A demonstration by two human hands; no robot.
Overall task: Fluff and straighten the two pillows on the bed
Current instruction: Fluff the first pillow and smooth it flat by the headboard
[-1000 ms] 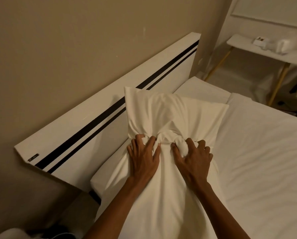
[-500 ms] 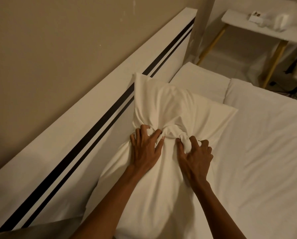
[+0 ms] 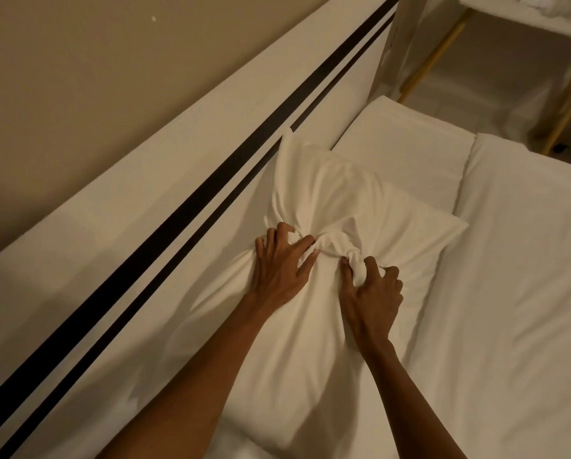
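Observation:
A white pillow [image 3: 327, 193] lies lengthwise along the headboard, bunched and pinched at its middle. My left hand [image 3: 279, 266] presses on it with fingers curled into the gathered fabric. My right hand [image 3: 372, 293] grips a twisted knot of the same pillowcase just to the right. Beyond it, a second white pillow [image 3: 406, 144] lies flat at the far end of the bed, partly hidden by the first one.
The white headboard [image 3: 145, 200] with two black stripes runs diagonally along the left. A white duvet [image 3: 516, 276] covers the mattress on the right. A white side table with yellow legs [image 3: 569, 91] stands at the top right on the floor.
My head has moved closer and lower over the bed. The pillow has come down from leaning on the headboard to lying flatter. Both hands stay clenched at its middle.

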